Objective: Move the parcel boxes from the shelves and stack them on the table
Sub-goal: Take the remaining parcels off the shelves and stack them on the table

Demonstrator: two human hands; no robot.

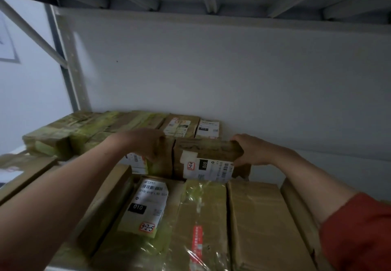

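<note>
Both forearms stretch forward; the left hand (146, 142) and right hand (252, 151) grip the outer ends of the parcel boxes (208, 156) between them, fingers seemingly curled over.

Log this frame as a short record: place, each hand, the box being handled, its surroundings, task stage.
place: shelf bay, grey shelf frame, white back panel
left hand: fingers curled over the left edge of a brown box
right hand: grips the right end of the labelled box
labelled box: beside the brown box, white "010" label facing the camera
surroundings: more parcels behind and in front; front box tagged "3-2-5"
stage: pickup at the shelf; table not in view
</note>
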